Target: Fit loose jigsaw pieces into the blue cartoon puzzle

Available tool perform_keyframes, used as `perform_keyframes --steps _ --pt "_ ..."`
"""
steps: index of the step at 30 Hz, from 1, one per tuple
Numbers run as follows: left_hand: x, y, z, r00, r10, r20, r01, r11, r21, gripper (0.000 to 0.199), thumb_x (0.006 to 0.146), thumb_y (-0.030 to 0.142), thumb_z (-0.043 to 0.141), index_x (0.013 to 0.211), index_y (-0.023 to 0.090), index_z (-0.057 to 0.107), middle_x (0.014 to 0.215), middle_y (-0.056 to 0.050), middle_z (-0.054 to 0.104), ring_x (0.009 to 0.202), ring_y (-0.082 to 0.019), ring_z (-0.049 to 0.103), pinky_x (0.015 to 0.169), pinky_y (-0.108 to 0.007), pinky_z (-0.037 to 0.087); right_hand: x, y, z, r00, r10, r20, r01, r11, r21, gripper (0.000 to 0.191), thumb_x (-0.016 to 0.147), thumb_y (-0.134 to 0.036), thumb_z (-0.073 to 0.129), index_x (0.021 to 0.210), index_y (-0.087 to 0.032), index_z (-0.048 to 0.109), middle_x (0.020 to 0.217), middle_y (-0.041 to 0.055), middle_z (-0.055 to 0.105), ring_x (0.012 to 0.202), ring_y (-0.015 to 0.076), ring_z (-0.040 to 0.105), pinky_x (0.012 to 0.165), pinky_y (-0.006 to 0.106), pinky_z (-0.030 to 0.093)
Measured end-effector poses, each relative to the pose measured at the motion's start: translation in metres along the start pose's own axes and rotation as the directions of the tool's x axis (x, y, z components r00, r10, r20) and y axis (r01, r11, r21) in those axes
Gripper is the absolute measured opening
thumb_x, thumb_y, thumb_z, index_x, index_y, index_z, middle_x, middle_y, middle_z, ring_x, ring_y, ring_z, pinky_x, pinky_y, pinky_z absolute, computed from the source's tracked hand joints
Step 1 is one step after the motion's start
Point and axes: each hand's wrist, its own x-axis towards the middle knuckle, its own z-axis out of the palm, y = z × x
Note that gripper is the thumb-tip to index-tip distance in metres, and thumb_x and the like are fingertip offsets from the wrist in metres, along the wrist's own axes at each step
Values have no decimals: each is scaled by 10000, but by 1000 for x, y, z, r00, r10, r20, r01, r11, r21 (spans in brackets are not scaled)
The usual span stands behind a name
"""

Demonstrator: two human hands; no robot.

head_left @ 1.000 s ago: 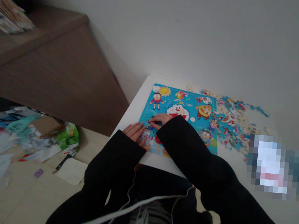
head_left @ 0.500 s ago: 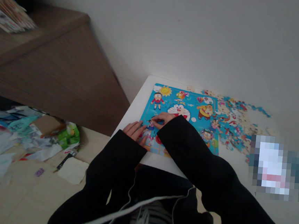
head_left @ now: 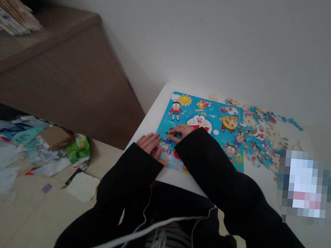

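A blue cartoon jigsaw puzzle (head_left: 204, 139) lies on the white table, with a big white-faced cat character in its middle and smaller figures around it. My left hand (head_left: 149, 142) rests flat at the puzzle's lower left edge, fingers stretched out. Over the left part of the picture, beside a small figure in blue, my right hand (head_left: 180, 134) is closed in a pinch, fingertips down at the surface. Whatever is between those fingertips is too small to make out. Loose puzzle pieces (head_left: 264, 136) are heaped along the puzzle's right side, some face down.
The white table (head_left: 151, 119) stands against a grey wall. A brown wooden cabinet (head_left: 79, 78) with a stack of books (head_left: 13, 10) is on the left. Papers, bags and a cardboard box (head_left: 54, 137) litter the floor. A blurred-out object (head_left: 305, 186) sits right. White cords cross my lap.
The whole view has shifted slightly. My right hand stays pinched at nearly the same spot, and my left hand remains flat on the puzzle's edge.
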Motion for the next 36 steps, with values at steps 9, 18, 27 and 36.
perform_keyframes --steps 9,18,27,36 --pt "1 -2 -3 999 -53 -14 53 998 -28 239 814 260 520 1007 177 632 1070 -78 646 1068 -224 554 936 -388 461 1 4 7 998 17 64 -10 994 -113 359 665 -418 701 954 -206 704 863 63 653 743 153 581 712 277 453" --pt "1 -4 -2 998 30 -50 -30 1000 2 249 803 242 534 1013 140 622 1071 -105 633 1069 -230 539 926 -369 463 3 -1 2 996 43 84 -39 998 -45 263 651 -349 731 855 -183 711 811 51 662 728 131 597 715 251 456" --pt "16 3 1 981 -79 176 72 996 45 403 834 344 515 1187 152 543 1198 -110 584 1175 -277 485 1007 -498 348 -6 -25 -5 968 252 5 -250 958 141 174 756 -322 615 811 -186 708 720 16 690 672 120 635 641 214 492" --pt "19 -8 9 994 -68 85 70 997 -21 341 824 327 546 1127 176 592 1116 -84 626 1065 -237 553 939 -391 433 -4 -18 -1 966 229 120 -258 872 416 175 709 -262 623 829 -149 679 713 21 690 663 107 641 673 213 513"
